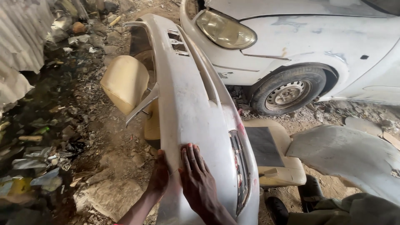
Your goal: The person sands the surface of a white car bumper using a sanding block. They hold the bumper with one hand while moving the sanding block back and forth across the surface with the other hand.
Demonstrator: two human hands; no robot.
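A long white car bumper [189, 104] lies across a tan car seat [125, 81], running from the top middle down to the bottom middle. My right hand [198, 177] rests flat on the bumper's near end, fingers together and pointing away from me. My left hand [159, 175] grips the bumper's left edge, its fingers curled under the rim. The bumper's surface is dull, with reddish smears near a grille slot [239, 166].
A white car [316, 46] with a headlight [225, 30] and a front wheel [287, 91] stands at the upper right. A loose grey body panel [350, 158] lies at the right. Rubble, stones and litter [46, 137] cover the dirt ground on the left.
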